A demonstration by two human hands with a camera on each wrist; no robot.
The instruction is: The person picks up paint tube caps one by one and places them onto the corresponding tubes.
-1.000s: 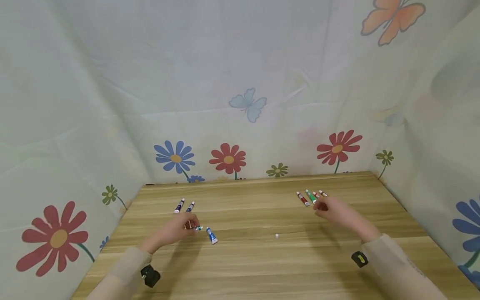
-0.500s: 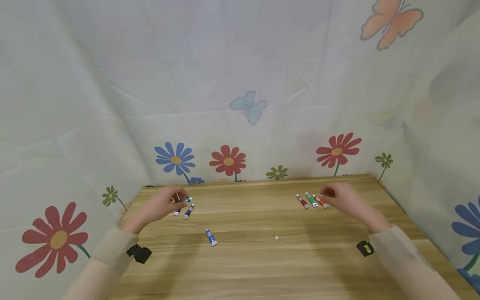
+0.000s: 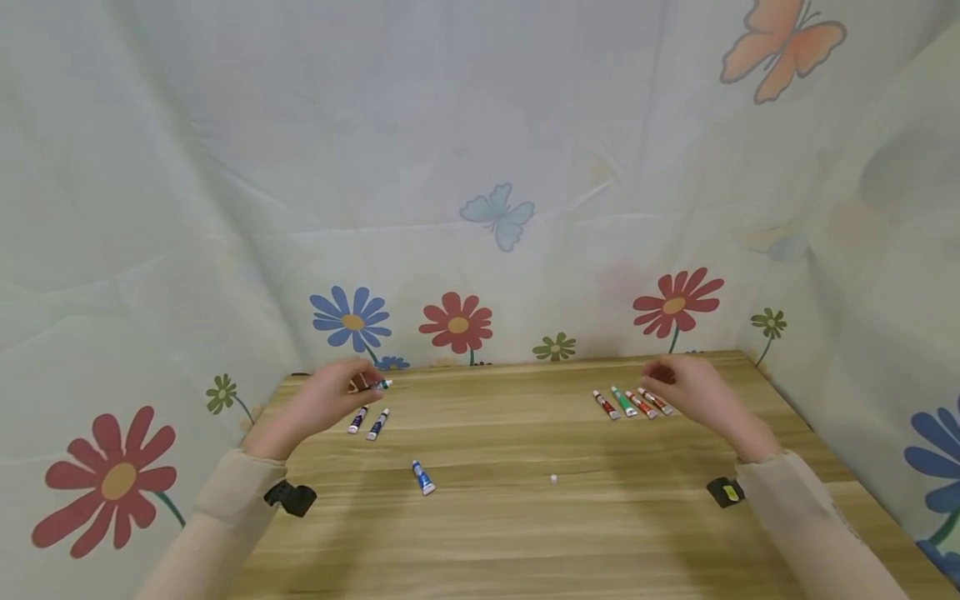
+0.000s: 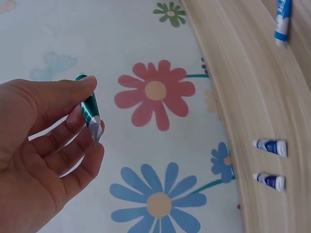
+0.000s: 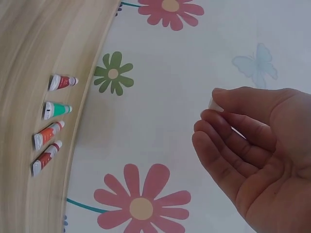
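My left hand is raised over the far left of the table and pinches a dark green paint tube between thumb and fingers. Below it lie a purple paint tube and a dark blue paint tube. My right hand, above the far right, pinches a small white cap between thumb and index finger. Beneath that hand, a row holds a dark red tube, a green tube, an orange-red tube and a brownish red tube.
A blue paint tube lies left of centre on the wooden table. Another small white cap rests nearer the middle. Flower-printed cloth closes in the back and both sides.
My left hand has lifted the dark green tube from beside the blue tube and carried it back and left. My right hand has moved back and up, uncovering the right-hand tubes.
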